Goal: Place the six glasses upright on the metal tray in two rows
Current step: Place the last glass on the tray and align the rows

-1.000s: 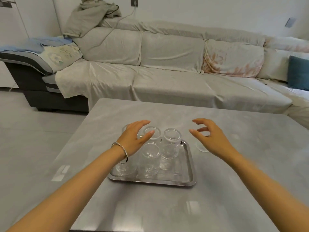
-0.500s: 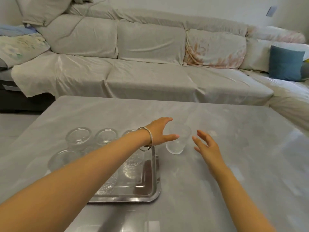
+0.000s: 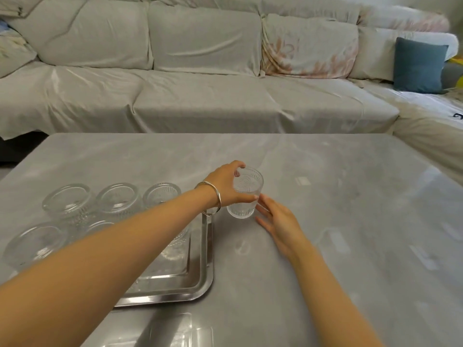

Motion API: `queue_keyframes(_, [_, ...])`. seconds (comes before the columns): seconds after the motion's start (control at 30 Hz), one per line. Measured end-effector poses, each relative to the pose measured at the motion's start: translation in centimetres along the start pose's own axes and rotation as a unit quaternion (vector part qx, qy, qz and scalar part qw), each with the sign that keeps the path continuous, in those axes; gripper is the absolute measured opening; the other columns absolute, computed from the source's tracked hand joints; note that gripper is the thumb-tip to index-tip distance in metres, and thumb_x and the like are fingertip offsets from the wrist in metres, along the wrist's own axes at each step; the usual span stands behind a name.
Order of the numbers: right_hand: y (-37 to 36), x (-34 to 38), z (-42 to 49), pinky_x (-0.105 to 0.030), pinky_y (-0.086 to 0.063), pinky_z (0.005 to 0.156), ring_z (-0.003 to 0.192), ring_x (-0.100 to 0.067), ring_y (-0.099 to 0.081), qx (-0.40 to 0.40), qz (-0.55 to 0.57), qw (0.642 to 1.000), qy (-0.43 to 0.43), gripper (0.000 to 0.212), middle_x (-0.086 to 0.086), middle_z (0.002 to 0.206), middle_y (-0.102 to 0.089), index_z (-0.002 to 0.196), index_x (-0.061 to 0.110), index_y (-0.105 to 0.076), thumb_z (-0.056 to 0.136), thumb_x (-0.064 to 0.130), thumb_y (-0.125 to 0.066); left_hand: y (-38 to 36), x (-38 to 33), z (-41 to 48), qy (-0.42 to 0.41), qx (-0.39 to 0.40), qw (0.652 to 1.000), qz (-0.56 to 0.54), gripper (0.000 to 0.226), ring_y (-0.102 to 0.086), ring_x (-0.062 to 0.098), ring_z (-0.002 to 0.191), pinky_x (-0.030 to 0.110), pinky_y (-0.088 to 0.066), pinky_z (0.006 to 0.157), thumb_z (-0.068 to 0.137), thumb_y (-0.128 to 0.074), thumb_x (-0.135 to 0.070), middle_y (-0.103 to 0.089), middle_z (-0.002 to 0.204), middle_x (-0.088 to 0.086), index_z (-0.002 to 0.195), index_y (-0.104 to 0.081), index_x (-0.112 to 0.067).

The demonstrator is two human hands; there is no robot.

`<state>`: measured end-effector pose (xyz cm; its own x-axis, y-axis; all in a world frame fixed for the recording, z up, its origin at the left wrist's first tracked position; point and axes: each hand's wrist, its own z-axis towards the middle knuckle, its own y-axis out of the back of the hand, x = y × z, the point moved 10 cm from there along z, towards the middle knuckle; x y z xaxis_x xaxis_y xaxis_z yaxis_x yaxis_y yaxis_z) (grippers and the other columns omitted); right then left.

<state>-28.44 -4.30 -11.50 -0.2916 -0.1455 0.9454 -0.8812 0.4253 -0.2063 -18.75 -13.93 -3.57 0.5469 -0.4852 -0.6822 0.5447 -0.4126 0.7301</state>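
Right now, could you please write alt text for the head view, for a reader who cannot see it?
The left hand grips a clear glass on a grey table, just right of a metal tray holding other glasses. The right hand lies open beside the glass. A covered sofa stands behind.

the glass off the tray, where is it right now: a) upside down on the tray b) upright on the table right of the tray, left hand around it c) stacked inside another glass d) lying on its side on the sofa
b: the glass stands upright on the table just right of the metal tray, with the left hand wrapped around it.
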Motion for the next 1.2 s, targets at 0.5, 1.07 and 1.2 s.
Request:
queue_keyframes(0.5, [-10.2, 5.4, -8.3, -0.040, -0.050, 0.098, 0.115, -0.024, -0.062, 0.134, 0.240, 0.961, 0.009, 0.046, -0.014, 0.121, -0.067, 0.113, 0.015, -0.066, 0.075, 0.041, -0.067, 10.3, -2.7, -10.8, -0.040, -0.114, 0.935, -0.333, 0.070, -0.060, 0.011, 0.104, 0.026, -0.051, 0.087, 0.055, -0.084, -0.031, -0.059, 0.111, -0.006, 0.113, -0.046, -0.023])
queue_keyframes(1.07, [-14.4, 7.1, -13.1, -0.019, -0.052, 0.082, 0.101, -0.005, -0.062, 0.022, -0.205, 0.961, 0.184, 0.089, 0.010, 0.115, -0.059, 0.121, 0.031, -0.041, 0.045, 0.052, -0.083, 14.3, 8.6, -21.2, -0.004, -0.093, 0.993, 0.075, 0.057, -0.019, 0.018, 0.141, 0.030, -0.013, 0.113, 0.090, -0.042, -0.045, -0.030, 0.151, 0.000, 0.141, -0.029, -0.023])
queue_keyframes(1.2, [-14.4, 6.1, -12.8, -0.015, -0.049, 0.080, 0.103, 0.000, -0.057, 0.028, -0.292, 0.932, 0.211, 0.088, 0.018, 0.113, -0.054, 0.121, 0.032, -0.040, 0.047, 0.052, -0.084, 12.4, 9.7, -21.8, 0.002, -0.055, 0.985, 0.161, 0.059, -0.011, 0.018, 0.144, 0.035, -0.005, 0.116, 0.091, -0.036, -0.047, -0.022, 0.155, -0.002, 0.144, -0.022, -0.023])
